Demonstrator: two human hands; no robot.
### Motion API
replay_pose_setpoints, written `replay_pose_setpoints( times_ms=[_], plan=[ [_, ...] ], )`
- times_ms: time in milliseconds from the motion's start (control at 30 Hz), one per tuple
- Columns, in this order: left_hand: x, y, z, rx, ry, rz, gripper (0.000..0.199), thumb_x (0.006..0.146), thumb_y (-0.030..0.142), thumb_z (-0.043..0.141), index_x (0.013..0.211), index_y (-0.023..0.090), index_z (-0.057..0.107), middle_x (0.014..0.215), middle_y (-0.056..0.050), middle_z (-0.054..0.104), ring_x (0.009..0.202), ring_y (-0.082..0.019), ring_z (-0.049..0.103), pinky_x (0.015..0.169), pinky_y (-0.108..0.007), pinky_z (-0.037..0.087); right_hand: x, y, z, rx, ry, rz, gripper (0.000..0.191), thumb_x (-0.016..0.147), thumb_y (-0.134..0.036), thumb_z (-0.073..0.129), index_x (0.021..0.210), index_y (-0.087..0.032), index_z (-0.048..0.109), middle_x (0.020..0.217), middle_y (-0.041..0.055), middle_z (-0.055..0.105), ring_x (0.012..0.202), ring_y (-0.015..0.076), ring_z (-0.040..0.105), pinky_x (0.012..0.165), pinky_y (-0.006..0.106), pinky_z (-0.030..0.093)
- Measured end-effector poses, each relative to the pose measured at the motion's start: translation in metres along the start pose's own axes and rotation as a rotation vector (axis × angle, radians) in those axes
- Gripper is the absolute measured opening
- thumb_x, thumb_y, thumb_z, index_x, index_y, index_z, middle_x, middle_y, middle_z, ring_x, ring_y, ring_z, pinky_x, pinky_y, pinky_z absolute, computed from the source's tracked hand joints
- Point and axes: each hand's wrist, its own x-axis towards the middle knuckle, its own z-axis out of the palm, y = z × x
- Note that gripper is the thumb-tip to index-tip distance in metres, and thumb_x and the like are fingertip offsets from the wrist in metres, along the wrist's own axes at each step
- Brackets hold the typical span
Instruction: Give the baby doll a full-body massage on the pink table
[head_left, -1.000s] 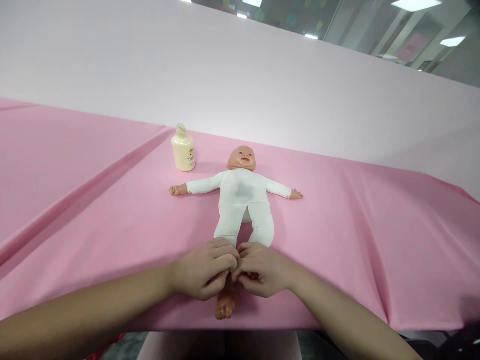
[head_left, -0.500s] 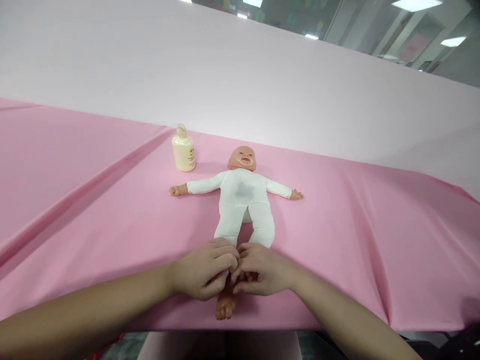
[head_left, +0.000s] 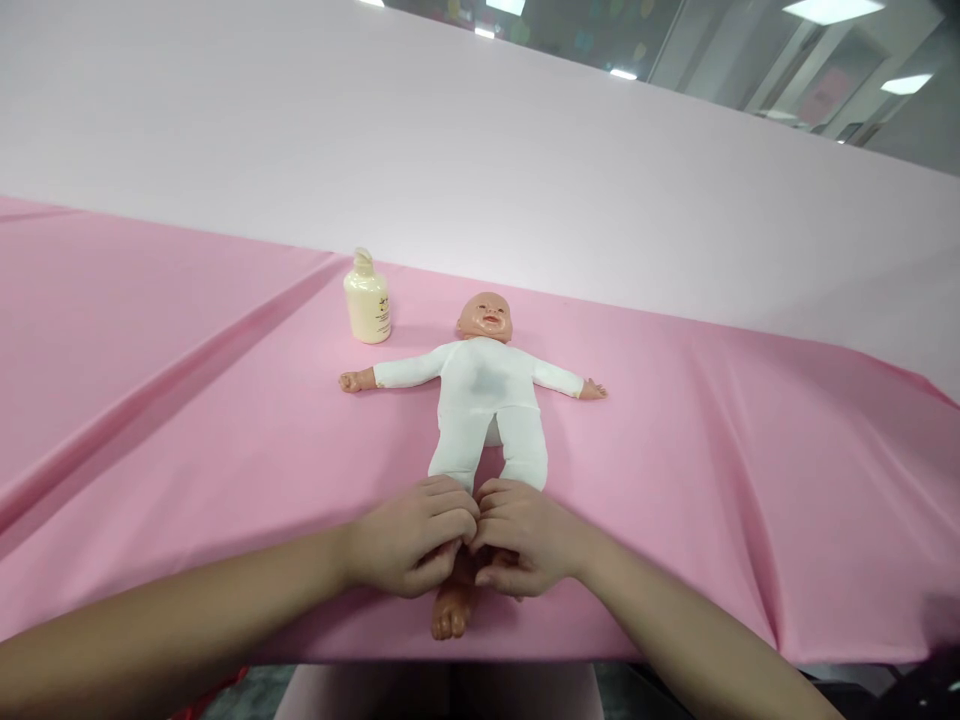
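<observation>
Against the picture of 0.5 s ago, the right hand point(head_left: 525, 540) has moved slightly: its fingers now lie more flatly over the doll's lower leg, and the toes glimpsed inside its curl are covered, with only a small tip peeking out beneath the thumb. The left hand point(head_left: 416, 538) looks almost unchanged. The 2 hands meet at the fingertips, or nearly so; their overlap hides the exact contact.

Nearest, by the edge of the pink cloth point(head_left: 262, 450), 1 bare brown foot point(head_left: 452, 610) of the doll point(head_left: 489, 390) points toward the person. Just above it, the left hand is closed around that leg below the knee, thumb low and fingers bent across the top. The right hand is curled around the other lower leg, with a dark gap between thumb and forefinger. How firmly either squeezes cannot be told.

Beyond the hands, the doll lies on its back on the cloth, white-clothed legs slightly parted and 2 arms stretched out to the sides. A grey patch point(head_left: 489, 380) marks its chest, and its bare head point(head_left: 486, 316) lies farthest from the person. Beside the head, to the left and apart from the doll, stands an upright cream pump bottle point(head_left: 368, 305). Behind rises a white wall point(head_left: 450, 160), topped by a glass pane point(head_left: 577, 35) showing bright lights.
</observation>
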Motion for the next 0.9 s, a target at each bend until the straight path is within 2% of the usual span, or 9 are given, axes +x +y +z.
replay_pose_setpoints(
  times_ms=[100,233,400,567,633,700,733,800,900],
  plan=[
    [0.000,0.000,0.000,-0.007,0.001,0.005,0.014,0.079,0.009,0.040,0.088,0.020,0.044,0.083,-0.005,0.056,0.081,-0.018,0.049,0.079,-0.034,0.046,0.000,0.002,-0.001,-0.028,-0.011,-0.028,0.049,0.099,-0.055,0.030,0.078,-0.018,0.055,0.067,0.0028,0.058,0.068,0.0167,0.050,0.075,0.035,0.042],
    [0.001,0.000,0.000,-0.010,-0.015,-0.010,0.015,0.081,0.010,0.041,0.090,0.020,0.046,0.086,-0.005,0.057,0.084,-0.018,0.050,0.081,-0.034,0.046,0.000,0.005,-0.004,-0.064,-0.045,-0.035,0.052,0.102,-0.048,0.024,0.073,-0.018,0.054,0.066,0.0029,0.058,0.068,0.0166,0.048,0.078,0.035,0.042],
    [0.004,-0.005,-0.002,0.026,-0.040,-0.143,0.017,0.083,0.009,0.042,0.093,0.019,0.050,0.096,-0.006,0.058,0.095,-0.019,0.051,0.091,-0.037,0.044,-0.003,0.014,-0.007,-0.149,0.039,0.081,0.040,0.101,-0.034,0.033,0.070,-0.018,0.054,0.063,0.0019,0.054,0.066,0.0158,0.046,0.077,0.034,0.042],
    [0.006,-0.019,-0.002,0.034,-0.009,-0.322,0.026,0.085,0.010,0.042,0.106,0.020,0.053,0.118,-0.007,0.053,0.114,-0.021,0.047,0.103,-0.040,0.040,-0.006,0.025,-0.016,-0.065,0.252,0.218,0.024,0.098,-0.025,0.042,0.079,-0.019,0.056,0.073,0.0028,0.058,0.072,0.0167,0.051,0.083,0.037,0.043],
    [0.006,-0.026,-0.002,0.036,0.033,-0.377,0.028,0.087,0.010,0.042,0.110,0.022,0.053,0.126,-0.008,0.049,0.121,-0.021,0.043,0.107,-0.039,0.037,-0.009,0.032,-0.020,-0.043,0.372,0.295,0.018,0.096,-0.023,0.044,0.085,-0.020,0.058,0.084,0.0051,0.061,0.082,0.0189,0.054,0.087,0.040,0.043],
    [0.006,-0.032,-0.001,0.034,0.073,-0.419,0.028,0.088,0.011,0.041,0.111,0.022,0.052,0.131,-0.008,0.046,0.125,-0.021,0.040,0.109,-0.039,0.036,-0.013,0.042,-0.021,-0.033,0.523,0.417,0.013,0.095,-0.024,0.048,0.095,-0.021,0.061,0.104,0.0078,0.059,0.101,0.0221,0.053,0.096,0.043,0.040],
    [0.005,-0.035,-0.001,0.034,0.087,-0.435,0.027,0.088,0.012,0.042,0.111,0.022,0.052,0.132,-0.008,0.046,0.126,-0.021,0.039,0.109,-0.040,0.036,-0.015,0.048,-0.020,-0.020,0.598,0.484,0.014,0.094,-0.026,0.050,0.103,-0.022,0.061,0.115,0.0084,0.056,0.112,0.0235,0.049,0.102,0.045,0.037],
    [0.005,-0.037,0.000,0.034,0.106,-0.459,0.026,0.089,0.014,0.042,0.111,0.022,0.052,0.132,-0.008,0.046,0.127,-0.022,0.039,0.109,-0.040,0.036,-0.020,0.061,-0.018,0.055,0.730,0.605,0.029,0.090,-0.031,0.056,0.118,-0.024,0.055,0.130,0.0081,0.047,0.127,0.0248,0.038,0.111,0.047,0.028],
    [0.006,-0.038,0.003,0.038,0.147,-0.477,0.026,0.089,0.016,0.042,0.111,0.024,0.053,0.131,-0.008,0.047,0.127,-0.022,0.039,0.109,-0.043,0.035,-0.025,0.076,-0.013,0.369,0.880,0.761,0.054,0.083,-0.037,0.065,0.132,-0.026,0.045,0.136,0.0059,0.042,0.132,0.0241,0.035,0.113,0.046,0.028]
  ],
)
